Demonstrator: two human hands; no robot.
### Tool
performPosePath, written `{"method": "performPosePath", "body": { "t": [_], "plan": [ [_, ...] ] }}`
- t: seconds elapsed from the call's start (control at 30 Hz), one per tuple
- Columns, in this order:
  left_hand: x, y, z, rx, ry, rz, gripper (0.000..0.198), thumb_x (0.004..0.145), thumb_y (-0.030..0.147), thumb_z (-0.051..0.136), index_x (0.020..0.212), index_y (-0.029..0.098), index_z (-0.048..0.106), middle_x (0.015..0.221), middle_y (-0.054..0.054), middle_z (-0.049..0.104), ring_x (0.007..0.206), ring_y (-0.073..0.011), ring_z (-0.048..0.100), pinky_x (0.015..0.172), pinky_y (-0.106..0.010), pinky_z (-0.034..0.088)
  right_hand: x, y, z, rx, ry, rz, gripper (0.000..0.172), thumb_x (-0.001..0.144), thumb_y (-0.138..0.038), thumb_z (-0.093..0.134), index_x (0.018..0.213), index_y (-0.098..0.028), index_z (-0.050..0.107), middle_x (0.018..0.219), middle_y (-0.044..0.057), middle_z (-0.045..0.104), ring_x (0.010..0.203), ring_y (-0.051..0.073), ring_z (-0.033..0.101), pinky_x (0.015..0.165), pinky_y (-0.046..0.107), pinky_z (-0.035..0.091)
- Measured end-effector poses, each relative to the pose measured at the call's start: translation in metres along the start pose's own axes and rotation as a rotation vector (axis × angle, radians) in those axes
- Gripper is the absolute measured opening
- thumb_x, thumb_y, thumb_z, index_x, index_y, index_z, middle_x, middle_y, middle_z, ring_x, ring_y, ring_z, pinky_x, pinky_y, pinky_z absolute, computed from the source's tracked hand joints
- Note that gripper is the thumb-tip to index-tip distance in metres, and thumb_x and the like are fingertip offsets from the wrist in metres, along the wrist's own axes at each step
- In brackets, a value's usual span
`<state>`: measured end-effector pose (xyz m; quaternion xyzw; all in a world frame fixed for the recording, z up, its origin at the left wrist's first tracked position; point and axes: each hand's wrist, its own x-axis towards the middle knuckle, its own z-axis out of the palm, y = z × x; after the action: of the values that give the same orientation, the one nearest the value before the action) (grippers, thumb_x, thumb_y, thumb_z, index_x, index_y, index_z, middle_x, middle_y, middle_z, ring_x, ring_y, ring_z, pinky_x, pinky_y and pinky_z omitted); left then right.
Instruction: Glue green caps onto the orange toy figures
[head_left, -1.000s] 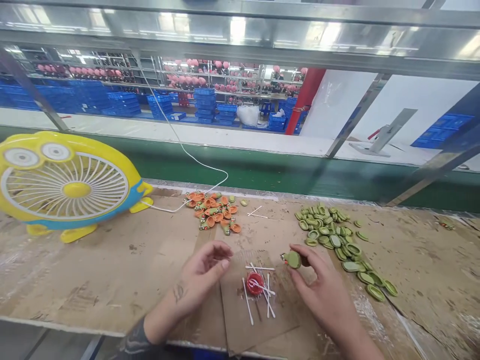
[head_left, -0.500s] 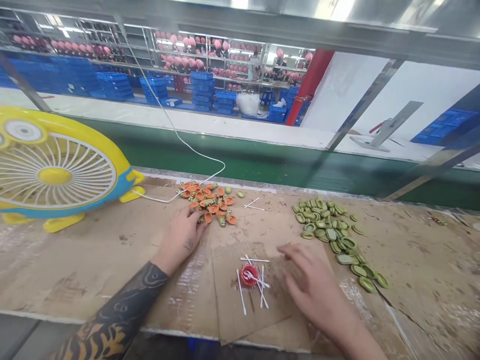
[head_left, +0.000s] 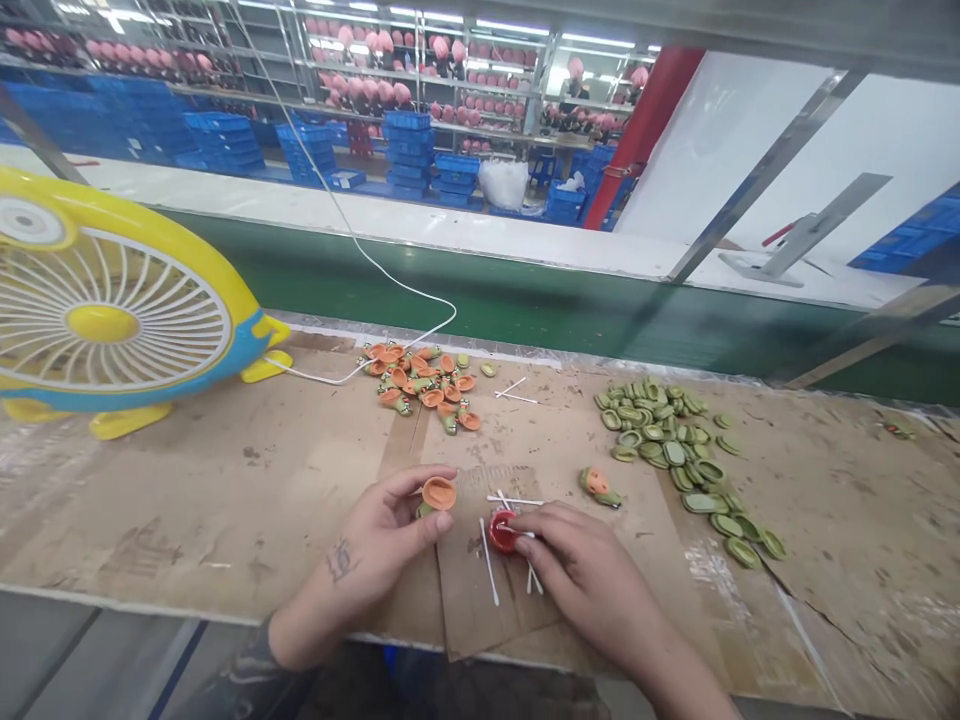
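Observation:
My left hand [head_left: 386,530] grips a small orange-and-green figurine piece [head_left: 439,494], its hollow orange side facing up. The fingers of my right hand [head_left: 577,550] pinch a cotton swab [head_left: 517,530] whose tip is in a small red pot [head_left: 501,532]. Around the pot lie more cotton swabs [head_left: 489,565] on a square of cardboard [head_left: 469,620]. Just beyond my right hand rests another orange-and-green figurine [head_left: 598,487]. Farther back is a pile of similar orange-and-green pieces [head_left: 427,380]. A heap of green oval pieces [head_left: 660,425] spreads to the right.
A yellow and blue fan [head_left: 112,310] stands at the left, its white cable [head_left: 390,285] crossing the piece pile. Two crossed swabs [head_left: 517,391] lie at the back. Cardboard [head_left: 285,490] covers the table. Behind are a green ledge [head_left: 510,310] and metal posts [head_left: 765,175].
My left hand has drawn back from the pile with a figurine piece. My right hand has moved left to the pot and taken a cotton swab. A figurine now shows beyond it.

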<state>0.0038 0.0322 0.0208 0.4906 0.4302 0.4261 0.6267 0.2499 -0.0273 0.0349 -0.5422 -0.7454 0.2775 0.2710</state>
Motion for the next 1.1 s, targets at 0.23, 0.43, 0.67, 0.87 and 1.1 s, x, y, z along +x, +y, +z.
{"method": "performPosePath", "body": {
  "t": [0.23, 0.43, 0.67, 0.87, 1.1],
  "plan": [
    [-0.023, 0.0, 0.006, -0.192, -0.016, -0.275, 0.045, 0.078, 0.041, 0.09, 0.116, 0.022, 0.077, 0.101, -0.005, 0.078, 0.093, -0.0219, 0.076, 0.075, -0.028, 0.058, 0.001, -0.003, 0.001, -0.01, 0.12, -0.061, 0.019, 0.104, -0.021, 0.055, 0.107, -0.024, 0.074, 0.1, 0.002, 0.079, 0.093, 0.018, 0.071, 0.083, 0.031, 0.053],
    [-0.024, -0.009, 0.003, -0.144, -0.036, -0.172, 0.036, 0.073, 0.03, 0.093, 0.105, 0.023, 0.08, 0.095, -0.004, 0.08, 0.093, -0.0196, 0.076, 0.079, -0.027, 0.062, -0.004, -0.008, 0.003, -0.009, 0.215, -0.1, 0.017, 0.105, -0.02, 0.053, 0.102, -0.025, 0.069, 0.095, 0.0, 0.078, 0.088, 0.016, 0.071, 0.078, 0.026, 0.052],
    [-0.018, -0.022, 0.005, -0.052, -0.011, 0.014, 0.023, 0.073, 0.017, 0.088, 0.093, 0.021, 0.078, 0.091, -0.002, 0.081, 0.083, -0.0139, 0.075, 0.077, -0.02, 0.061, -0.008, -0.01, 0.006, -0.012, 0.379, -0.046, 0.015, 0.103, -0.021, 0.056, 0.098, -0.026, 0.069, 0.087, -0.003, 0.076, 0.079, 0.013, 0.071, 0.073, 0.022, 0.052],
    [-0.021, -0.021, 0.006, -0.031, -0.06, 0.048, 0.019, 0.075, 0.013, 0.084, 0.091, 0.02, 0.077, 0.094, -0.003, 0.079, 0.087, -0.0154, 0.076, 0.079, -0.022, 0.061, -0.013, -0.022, 0.013, 0.253, 0.446, -0.004, 0.014, 0.105, -0.024, 0.057, 0.102, -0.028, 0.071, 0.084, -0.004, 0.074, 0.077, 0.012, 0.07, 0.074, 0.019, 0.054],
    [-0.021, -0.022, 0.006, -0.014, -0.078, 0.067, 0.014, 0.081, 0.02, 0.083, 0.093, 0.02, 0.077, 0.096, -0.005, 0.077, 0.089, -0.0173, 0.075, 0.082, -0.026, 0.062, -0.001, -0.043, 0.03, 0.34, 0.316, -0.083, 0.017, 0.105, -0.025, 0.055, 0.098, -0.025, 0.071, 0.081, 0.001, 0.074, 0.077, 0.017, 0.07, 0.073, 0.026, 0.054]
  ]
}}
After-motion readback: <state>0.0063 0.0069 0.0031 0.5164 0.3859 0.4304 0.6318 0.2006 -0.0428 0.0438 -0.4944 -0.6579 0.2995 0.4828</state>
